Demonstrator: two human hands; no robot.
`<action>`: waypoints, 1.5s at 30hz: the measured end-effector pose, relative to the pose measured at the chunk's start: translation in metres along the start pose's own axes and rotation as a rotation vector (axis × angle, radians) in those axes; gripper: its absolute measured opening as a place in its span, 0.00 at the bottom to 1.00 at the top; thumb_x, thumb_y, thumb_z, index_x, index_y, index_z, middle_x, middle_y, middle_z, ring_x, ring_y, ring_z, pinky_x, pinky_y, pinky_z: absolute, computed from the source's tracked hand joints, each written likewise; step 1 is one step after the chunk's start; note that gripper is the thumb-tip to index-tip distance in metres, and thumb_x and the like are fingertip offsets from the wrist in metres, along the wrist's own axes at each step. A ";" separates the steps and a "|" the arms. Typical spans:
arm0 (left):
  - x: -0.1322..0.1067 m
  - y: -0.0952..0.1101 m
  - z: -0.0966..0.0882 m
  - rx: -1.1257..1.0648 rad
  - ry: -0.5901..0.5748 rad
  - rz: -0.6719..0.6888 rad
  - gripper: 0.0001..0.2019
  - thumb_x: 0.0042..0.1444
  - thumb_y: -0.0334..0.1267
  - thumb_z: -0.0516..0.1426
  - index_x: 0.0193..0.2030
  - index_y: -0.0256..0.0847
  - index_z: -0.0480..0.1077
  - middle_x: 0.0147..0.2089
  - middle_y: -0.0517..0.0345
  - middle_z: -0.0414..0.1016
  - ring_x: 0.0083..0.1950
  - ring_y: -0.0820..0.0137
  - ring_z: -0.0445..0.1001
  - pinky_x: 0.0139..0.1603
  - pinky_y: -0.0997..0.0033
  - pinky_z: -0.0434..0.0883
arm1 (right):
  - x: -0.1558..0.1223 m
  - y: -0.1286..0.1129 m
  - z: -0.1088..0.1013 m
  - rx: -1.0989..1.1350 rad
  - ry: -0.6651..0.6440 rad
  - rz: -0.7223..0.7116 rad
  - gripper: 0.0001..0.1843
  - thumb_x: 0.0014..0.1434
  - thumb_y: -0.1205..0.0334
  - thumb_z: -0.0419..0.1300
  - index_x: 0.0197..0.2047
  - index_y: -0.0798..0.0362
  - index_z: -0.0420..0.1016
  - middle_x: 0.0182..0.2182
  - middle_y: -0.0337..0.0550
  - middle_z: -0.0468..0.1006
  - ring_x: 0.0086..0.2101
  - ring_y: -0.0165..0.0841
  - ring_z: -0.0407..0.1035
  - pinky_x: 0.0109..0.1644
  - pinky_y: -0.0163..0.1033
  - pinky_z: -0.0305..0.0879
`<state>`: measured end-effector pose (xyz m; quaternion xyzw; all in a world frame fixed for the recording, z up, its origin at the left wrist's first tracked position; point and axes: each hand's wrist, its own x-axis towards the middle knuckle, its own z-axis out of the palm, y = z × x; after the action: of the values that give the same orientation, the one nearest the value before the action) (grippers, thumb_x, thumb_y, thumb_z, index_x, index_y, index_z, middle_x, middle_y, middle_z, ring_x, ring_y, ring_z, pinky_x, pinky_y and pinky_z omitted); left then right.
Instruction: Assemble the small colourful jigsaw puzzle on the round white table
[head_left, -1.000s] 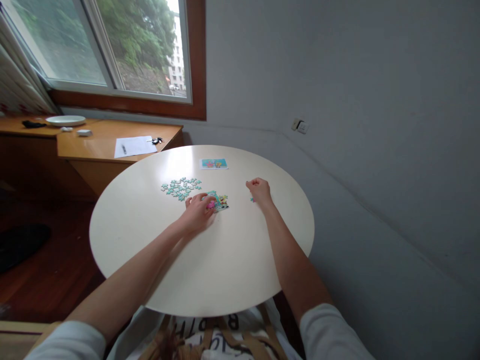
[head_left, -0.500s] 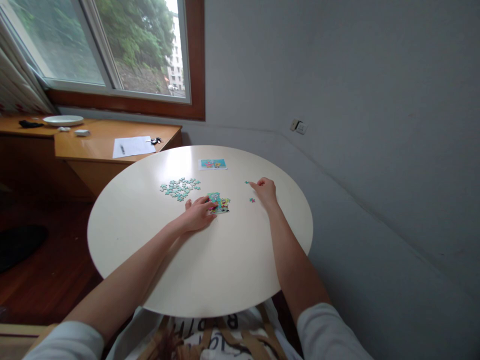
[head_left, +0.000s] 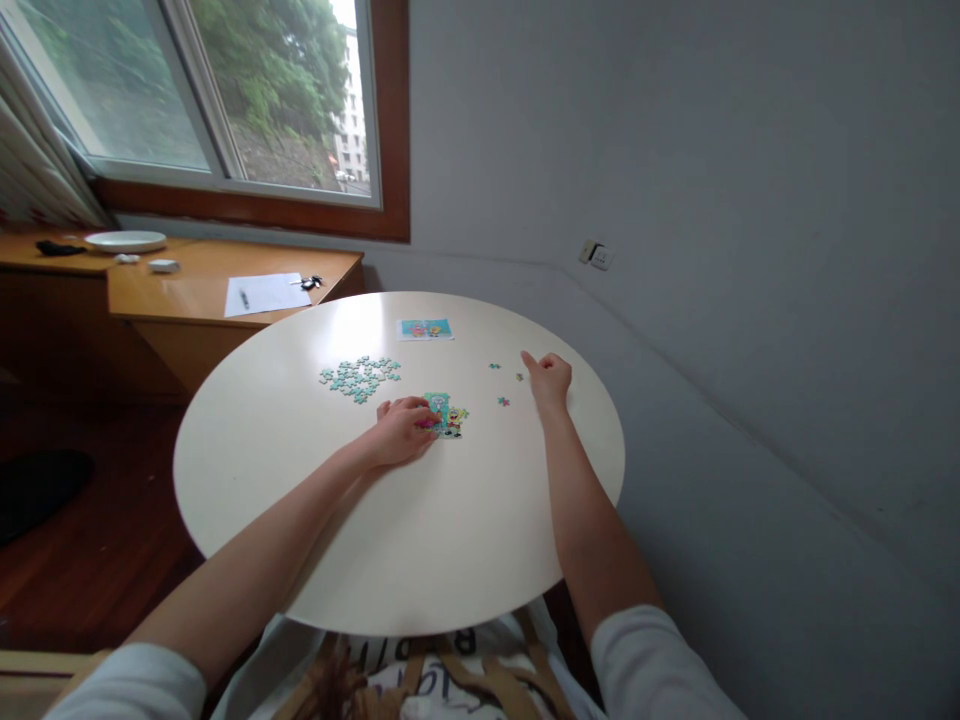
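"Which way does our joined puzzle section [head_left: 451,414] face?"

"It lies mid-counter [head_left: 405,540], its figures upright to us, feet nearest us. Our left hand [head_left: 409,428] covers its left part, so we can't judge its long axis, nor whether those fingers grip."

"And our right hand [head_left: 551,380]?"

"Fingers curled closed, thumb out; we can't tell whether anything is inside."

"Any writing?"

"We see dark lettering [head_left: 431,685] on our shirt, too covered to read whole."

"Counts?"

"One joined section, one picture card [head_left: 425,329] lying lengthwise left to right, three loose pieces [head_left: 503,402] near our right hand, and one pile [head_left: 360,378] we can't count piece by piece."
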<state>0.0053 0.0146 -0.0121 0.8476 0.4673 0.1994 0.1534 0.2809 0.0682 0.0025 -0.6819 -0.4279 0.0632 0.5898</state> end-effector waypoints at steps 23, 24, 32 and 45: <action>0.016 -0.034 -0.043 -0.411 0.717 -0.279 0.10 0.47 0.33 0.51 0.32 0.39 0.73 0.38 0.53 0.76 0.40 0.65 0.74 0.46 0.64 0.69 | 0.006 0.006 0.002 0.154 0.088 0.013 0.10 0.54 0.56 0.55 0.28 0.50 0.56 0.17 0.28 0.55 0.19 0.26 0.54 0.27 0.33 0.52; 0.016 -0.036 -0.045 -0.442 0.744 -0.289 0.10 0.46 0.33 0.51 0.31 0.39 0.73 0.36 0.53 0.76 0.39 0.65 0.74 0.45 0.64 0.69 | 0.006 0.006 0.003 0.169 0.091 0.011 0.10 0.54 0.57 0.55 0.28 0.50 0.56 0.17 0.28 0.55 0.19 0.26 0.53 0.27 0.33 0.52; 0.015 -0.050 -0.058 -0.693 0.912 -0.359 0.09 0.41 0.32 0.51 0.28 0.39 0.71 0.28 0.57 0.73 0.34 0.68 0.73 0.37 0.69 0.69 | 0.006 0.006 0.005 0.213 0.129 0.046 0.17 0.48 0.55 0.62 0.24 0.50 0.56 0.18 0.29 0.57 0.20 0.25 0.53 0.26 0.33 0.53; 0.012 -0.059 -0.077 -1.100 1.076 -0.588 0.07 0.37 0.28 0.50 0.24 0.38 0.67 0.25 0.60 0.67 0.22 0.77 0.64 0.25 0.76 0.63 | 0.002 0.009 0.008 0.103 0.044 -0.010 0.23 0.44 0.58 0.66 0.18 0.50 0.52 0.15 0.27 0.54 0.20 0.24 0.49 0.27 0.34 0.50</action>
<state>-0.0691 0.0612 0.0309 0.2829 0.5154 0.7303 0.3479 0.2815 0.0761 -0.0072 -0.6496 -0.4144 0.0670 0.6339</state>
